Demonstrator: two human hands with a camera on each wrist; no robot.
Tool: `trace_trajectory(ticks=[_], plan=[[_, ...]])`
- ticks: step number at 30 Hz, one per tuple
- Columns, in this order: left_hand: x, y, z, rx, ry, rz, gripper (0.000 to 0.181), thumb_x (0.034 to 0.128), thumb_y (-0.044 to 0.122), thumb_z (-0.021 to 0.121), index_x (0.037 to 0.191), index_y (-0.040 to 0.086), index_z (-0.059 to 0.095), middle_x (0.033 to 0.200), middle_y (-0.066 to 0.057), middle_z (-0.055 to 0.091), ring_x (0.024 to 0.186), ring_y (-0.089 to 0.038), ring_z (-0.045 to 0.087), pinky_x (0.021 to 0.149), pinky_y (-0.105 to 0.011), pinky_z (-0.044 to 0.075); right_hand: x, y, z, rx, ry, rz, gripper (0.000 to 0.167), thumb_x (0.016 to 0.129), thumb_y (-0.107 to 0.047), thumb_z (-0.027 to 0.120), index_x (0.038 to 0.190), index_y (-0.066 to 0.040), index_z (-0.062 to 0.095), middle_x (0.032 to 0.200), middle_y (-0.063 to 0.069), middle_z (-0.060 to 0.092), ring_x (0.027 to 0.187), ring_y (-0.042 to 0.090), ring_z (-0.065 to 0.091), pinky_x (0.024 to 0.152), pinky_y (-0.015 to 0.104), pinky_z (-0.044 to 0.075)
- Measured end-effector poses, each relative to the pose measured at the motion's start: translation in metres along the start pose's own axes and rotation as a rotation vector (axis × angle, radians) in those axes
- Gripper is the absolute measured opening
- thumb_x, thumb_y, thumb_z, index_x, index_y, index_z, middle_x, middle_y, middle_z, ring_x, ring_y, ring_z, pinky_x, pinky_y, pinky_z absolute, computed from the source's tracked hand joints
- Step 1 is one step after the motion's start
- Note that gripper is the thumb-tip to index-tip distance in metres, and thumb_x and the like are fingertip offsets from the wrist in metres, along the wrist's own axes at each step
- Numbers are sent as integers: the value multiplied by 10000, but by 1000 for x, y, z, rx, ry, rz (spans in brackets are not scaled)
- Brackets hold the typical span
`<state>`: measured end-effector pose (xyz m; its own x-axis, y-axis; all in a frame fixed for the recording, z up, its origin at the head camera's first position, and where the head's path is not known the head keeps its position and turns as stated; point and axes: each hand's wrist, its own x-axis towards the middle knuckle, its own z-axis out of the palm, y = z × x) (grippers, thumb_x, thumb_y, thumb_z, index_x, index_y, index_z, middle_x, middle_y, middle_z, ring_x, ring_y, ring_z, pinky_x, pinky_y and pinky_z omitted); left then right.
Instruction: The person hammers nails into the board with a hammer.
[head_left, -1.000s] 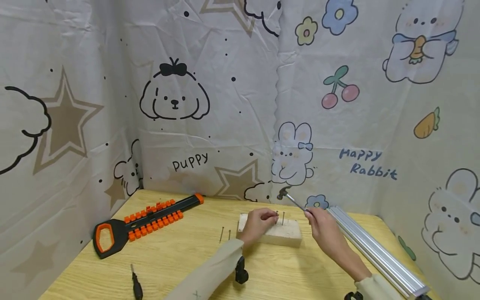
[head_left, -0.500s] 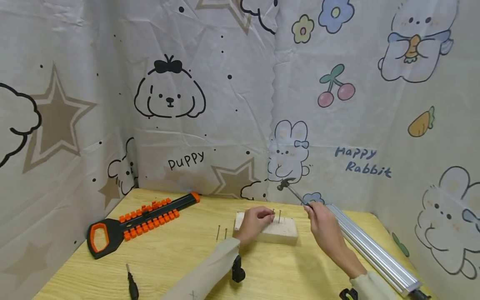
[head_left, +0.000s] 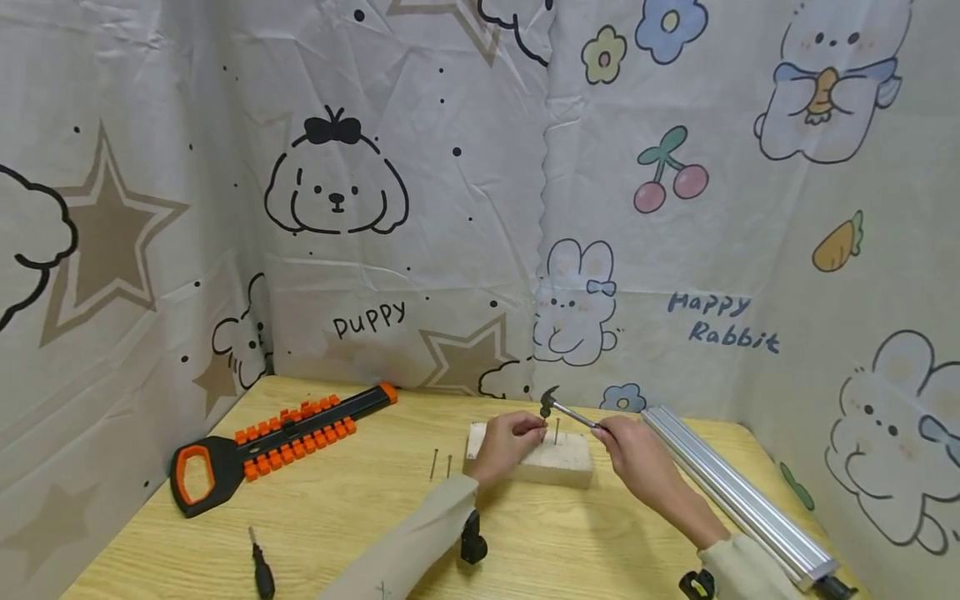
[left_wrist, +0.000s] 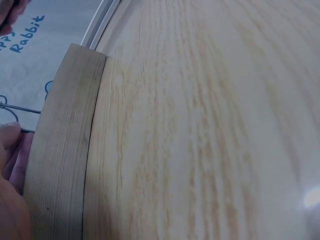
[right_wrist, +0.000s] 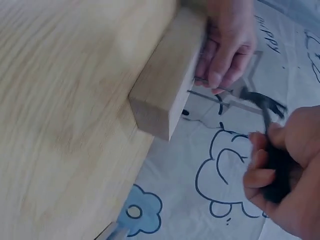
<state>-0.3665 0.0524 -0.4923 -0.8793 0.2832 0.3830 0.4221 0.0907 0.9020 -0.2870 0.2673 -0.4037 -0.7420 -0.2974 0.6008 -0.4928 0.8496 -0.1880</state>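
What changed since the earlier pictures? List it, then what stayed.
The right hand raised the hammer slightly, then swung it down and leftward, its head now at the nail pinched in the left hand. Nothing was newly gripped or released. The block, the other standing nail and the loose nails stayed put.

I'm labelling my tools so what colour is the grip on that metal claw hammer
The claw hammer's grip is black, best seen in the right wrist view.
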Motion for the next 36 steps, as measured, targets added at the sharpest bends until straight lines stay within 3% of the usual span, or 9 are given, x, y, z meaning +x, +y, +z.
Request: trace_trajectory(ticks=[5,12,16,20,25,28,31,34,36], plan=[[-2,0,-4,1,-7,7,154,991,31,705,1101,-69,748,1094,-188,777,972,-246,756,806,-198,598,-6,-3,11,26,193,-34,151,964,40,702,867,-53,635,727,-24,526,651,92,466,560,284,420],[-1,-3,-3,3,6,29,143,985,22,711,1074,-83,750,1058,-192,781,970,-332,758,778,-179,584,-10,-7,16,9,-85,104,163,1032,-57,645,872,-79,664,718,-45,526,626,78,424,559,261,378],[0,-2,2,9,10,16,136,980,21,717,1067,-78,752,1048,-167,786,953,-287,760,775,-165,580,-12,-6,15,45,-78,129,150,1039,-56,636,896,-62,679,719,-21,555,617,92,438,564,275,395],[1,4,4,15,-12,7,170,985,41,718,1109,-71,745,1081,-161,780,969,-249,751,811,-184,585,-12,2,12,342,-154,292,202,1089,-94,563,961,3,687,729,-4,551,593,88,440,542,250,404],[-2,14,-4,78,-70,25,275,1011,82,699,1257,-39,712,1123,-153,766,994,-227,731,864,-238,587,-10,24,7,1088,-340,655,316,1150,-185,429,1137,68,618,852,-11,568,679,29,500,574,168,468],[-5,19,-15,134,-52,52,286,1034,89,667,1297,-19,699,1128,-160,763,1008,-240,727,889,-274,590,-10,36,4,1425,-440,741,298,1159,-200,393,1177,1,612,937,-16,604,781,20,562,671,155,524],[-8,24,-32,183,5,88,251,1051,85,635,1278,25,724,1156,-142,765,1029,-249,719,891,-293,591,-14,41,4,1519,-541,714,286,1155,-198,407,1203,-55,651,996,-4,662,862,45,639,777,191,579],[-11,29,-55,264,83,126,224,1051,71,629,1233,81,759,1171,-108,763,1018,-248,708,848,-294,594,-17,39,6,1444,-597,682,292,1145,-217,453,1282,-47,647,1038,12,686,924,93,682,872,266,604],[-14,29,-73,322,140,134,211,1042,64,641,1197,102,777,1159,-87,764,996,-248,704,789,-302,593,-18,36,9,1343,-575,681,345,1135,-225,485,1348,16,609,1050,31,680,932,119,677,879,290,605]])
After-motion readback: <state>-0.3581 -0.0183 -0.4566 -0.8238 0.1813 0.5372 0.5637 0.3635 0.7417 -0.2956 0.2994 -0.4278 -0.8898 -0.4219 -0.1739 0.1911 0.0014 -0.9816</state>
